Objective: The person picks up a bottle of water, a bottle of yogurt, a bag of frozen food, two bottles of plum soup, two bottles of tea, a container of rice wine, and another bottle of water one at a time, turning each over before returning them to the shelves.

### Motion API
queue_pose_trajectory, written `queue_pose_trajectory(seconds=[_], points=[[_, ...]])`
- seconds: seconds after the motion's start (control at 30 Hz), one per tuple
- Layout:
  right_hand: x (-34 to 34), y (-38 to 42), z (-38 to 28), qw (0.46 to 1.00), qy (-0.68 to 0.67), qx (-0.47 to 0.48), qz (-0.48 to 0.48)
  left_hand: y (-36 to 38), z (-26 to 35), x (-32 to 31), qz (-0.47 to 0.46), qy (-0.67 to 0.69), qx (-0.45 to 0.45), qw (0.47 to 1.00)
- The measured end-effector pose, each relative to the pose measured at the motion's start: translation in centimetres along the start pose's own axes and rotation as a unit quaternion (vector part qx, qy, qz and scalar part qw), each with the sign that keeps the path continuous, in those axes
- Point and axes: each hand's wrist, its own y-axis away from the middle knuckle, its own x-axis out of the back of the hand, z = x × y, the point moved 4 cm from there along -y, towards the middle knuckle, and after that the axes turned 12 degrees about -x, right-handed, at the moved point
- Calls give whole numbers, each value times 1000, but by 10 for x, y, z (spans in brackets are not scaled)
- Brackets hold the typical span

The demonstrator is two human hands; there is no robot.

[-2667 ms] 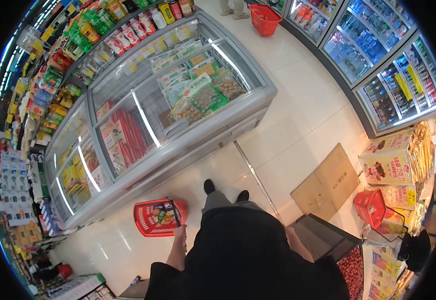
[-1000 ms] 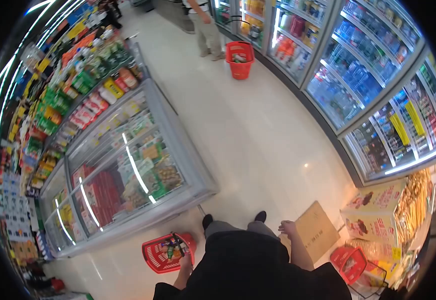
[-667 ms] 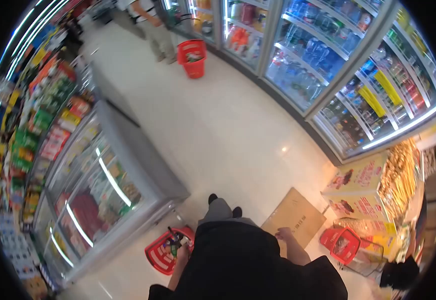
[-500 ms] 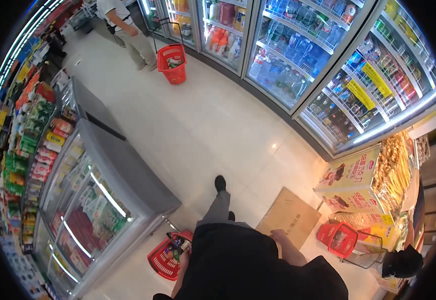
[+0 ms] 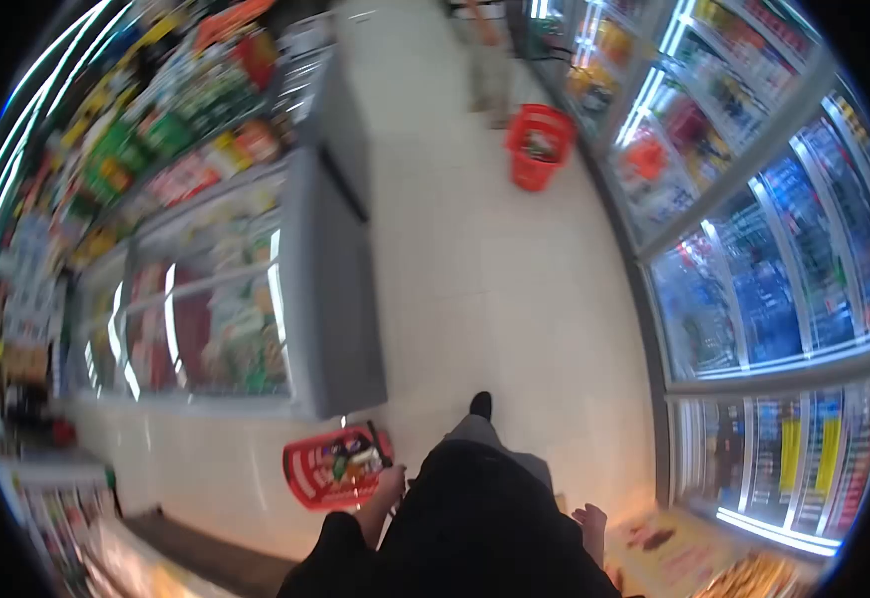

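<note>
At the bottom left, my left hand (image 5: 389, 488) is closed on the dark handle of a red shopping basket (image 5: 300, 476). Several small packaged goods (image 5: 350, 460) lie inside that basket, which hangs to the left of my legs. My right hand (image 5: 591, 518) hangs at my right side above a yellowish printed carton (image 5: 669, 548). Its fingers look loosely apart and hold nothing that I can make out. One dark shoe (image 5: 482, 404) shows in front of my body.
A glass-topped chest freezer (image 5: 340, 289) stands left, with shelves of packages behind it. Glass-door drink coolers (image 5: 659, 299) line the right side. Ahead, a second red basket (image 5: 541, 140) is near a person (image 5: 490, 70). Pale floor (image 5: 495, 269) lies between.
The view has turned left, so the freezer, coolers, person and far basket appear farther right or rotated. The cardboard sheet and the red basket at the lower right are out of view.
</note>
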Motion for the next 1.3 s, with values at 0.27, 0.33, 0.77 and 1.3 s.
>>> queue_pose_trajectory(seconds=[0.27,0.33,0.77,1.3], points=[[-39,-174,-116,979,166,27,-115,51,79,-4,149,253,150,944],[-69,-149,-170,963,239,65,-110,46,68,-31,168,216,147,950],[-138,-92,-511,932,329,118,-101,45,186,-186,224,173,218,934],[-301,-75,-612,737,572,294,-208,-112,374,-158,242,523,142,805]])
